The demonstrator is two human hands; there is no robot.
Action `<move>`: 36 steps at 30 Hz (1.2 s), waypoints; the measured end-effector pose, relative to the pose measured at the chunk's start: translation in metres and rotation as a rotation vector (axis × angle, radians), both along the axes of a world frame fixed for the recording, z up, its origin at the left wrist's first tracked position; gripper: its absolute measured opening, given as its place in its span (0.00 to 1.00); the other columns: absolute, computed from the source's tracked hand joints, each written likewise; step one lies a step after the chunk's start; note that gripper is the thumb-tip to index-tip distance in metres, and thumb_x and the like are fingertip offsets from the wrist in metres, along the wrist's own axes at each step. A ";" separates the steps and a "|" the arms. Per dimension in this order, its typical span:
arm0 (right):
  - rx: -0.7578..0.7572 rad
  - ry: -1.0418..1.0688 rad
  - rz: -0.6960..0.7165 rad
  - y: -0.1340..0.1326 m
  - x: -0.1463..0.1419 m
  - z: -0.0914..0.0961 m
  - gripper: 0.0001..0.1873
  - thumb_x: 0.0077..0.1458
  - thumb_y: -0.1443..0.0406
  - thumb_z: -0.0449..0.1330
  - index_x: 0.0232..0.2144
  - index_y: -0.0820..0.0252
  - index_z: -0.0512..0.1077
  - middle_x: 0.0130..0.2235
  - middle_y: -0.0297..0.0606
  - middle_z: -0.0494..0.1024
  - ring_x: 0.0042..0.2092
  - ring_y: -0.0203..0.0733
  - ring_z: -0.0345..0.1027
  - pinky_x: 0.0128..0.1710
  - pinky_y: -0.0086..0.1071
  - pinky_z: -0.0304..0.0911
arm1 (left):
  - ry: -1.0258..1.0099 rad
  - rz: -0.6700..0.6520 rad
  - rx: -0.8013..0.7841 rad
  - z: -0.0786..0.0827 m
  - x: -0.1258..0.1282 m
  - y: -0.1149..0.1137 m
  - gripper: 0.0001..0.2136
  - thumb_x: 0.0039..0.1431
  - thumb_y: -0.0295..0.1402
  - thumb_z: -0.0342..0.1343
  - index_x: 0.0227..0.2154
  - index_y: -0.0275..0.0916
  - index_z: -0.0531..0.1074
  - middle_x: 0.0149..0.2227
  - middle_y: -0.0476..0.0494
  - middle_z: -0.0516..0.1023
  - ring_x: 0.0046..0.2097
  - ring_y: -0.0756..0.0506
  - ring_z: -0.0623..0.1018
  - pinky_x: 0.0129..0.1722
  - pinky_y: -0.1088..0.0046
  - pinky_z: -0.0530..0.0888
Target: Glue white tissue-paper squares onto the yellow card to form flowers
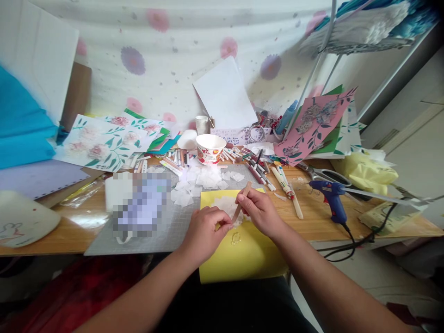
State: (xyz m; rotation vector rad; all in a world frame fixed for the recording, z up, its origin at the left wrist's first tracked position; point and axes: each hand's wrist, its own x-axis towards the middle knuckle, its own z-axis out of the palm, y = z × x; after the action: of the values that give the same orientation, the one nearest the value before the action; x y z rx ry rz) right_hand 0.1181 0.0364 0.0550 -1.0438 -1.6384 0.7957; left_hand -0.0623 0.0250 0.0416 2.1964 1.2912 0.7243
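Observation:
A sheet of yellow paper [244,261] lies under both hands and hangs over the table's front edge. Thin white paper pieces [224,203] cover part of its upper half, and a small loop of clear, glossy glue [236,238] shows below them. My right hand [260,210] is closed around a flat wooden craft stick [238,212], which slants down to the left. At the stick's lower end, my left hand [208,229] has thumb and fingertips pinched together. Whatever sits between those fingertips is too small to make out.
Beyond the paper, loose white scraps [208,178] lie on a grey cutting mat [138,243] near a paper bowl [210,148] and several markers [255,173]. To the right are a blue glue gun [331,199] with its cord and scissors [326,178]. Flower pictures [100,143] stand left.

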 end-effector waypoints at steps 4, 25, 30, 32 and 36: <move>0.000 -0.054 -0.007 0.000 0.001 -0.002 0.19 0.61 0.52 0.55 0.24 0.56 0.66 0.21 0.29 0.65 0.23 0.34 0.57 0.23 0.28 0.53 | 0.040 0.001 -0.042 0.005 0.002 0.003 0.06 0.55 0.24 0.63 0.26 0.42 0.79 0.28 0.52 0.81 0.36 0.45 0.77 0.37 0.69 0.65; -0.060 -0.128 -0.067 0.001 0.001 -0.004 0.20 0.61 0.52 0.50 0.22 0.55 0.61 0.20 0.29 0.63 0.22 0.35 0.55 0.22 0.28 0.53 | 0.096 -0.041 0.058 -0.002 0.001 -0.001 0.05 0.55 0.29 0.66 0.26 0.44 0.78 0.33 0.52 0.80 0.41 0.44 0.76 0.42 0.65 0.62; -0.082 -0.189 -0.068 0.003 -0.001 -0.008 0.19 0.62 0.53 0.50 0.23 0.55 0.61 0.21 0.30 0.64 0.23 0.36 0.57 0.23 0.28 0.53 | 0.103 -0.043 0.031 -0.005 0.000 0.000 0.03 0.55 0.31 0.66 0.27 0.44 0.79 0.33 0.51 0.80 0.41 0.43 0.76 0.42 0.65 0.62; -0.091 -0.213 -0.056 0.004 -0.002 -0.007 0.18 0.62 0.54 0.50 0.24 0.55 0.62 0.21 0.29 0.64 0.23 0.36 0.58 0.24 0.29 0.53 | 0.105 -0.049 0.025 -0.005 0.000 0.001 0.04 0.55 0.31 0.66 0.27 0.44 0.79 0.32 0.51 0.80 0.40 0.44 0.76 0.42 0.65 0.62; -0.107 -0.259 -0.006 0.006 -0.003 -0.001 0.16 0.62 0.57 0.50 0.25 0.56 0.65 0.21 0.30 0.65 0.24 0.37 0.60 0.25 0.29 0.53 | 0.099 -0.059 0.020 -0.006 0.001 0.001 0.03 0.55 0.31 0.66 0.27 0.44 0.78 0.29 0.53 0.80 0.38 0.45 0.75 0.41 0.66 0.62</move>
State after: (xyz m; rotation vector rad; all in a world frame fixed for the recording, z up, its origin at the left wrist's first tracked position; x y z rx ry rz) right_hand 0.1149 0.0424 0.0538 -1.2694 -1.8244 0.7761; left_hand -0.0614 0.0265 0.0357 2.3018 1.2660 0.6153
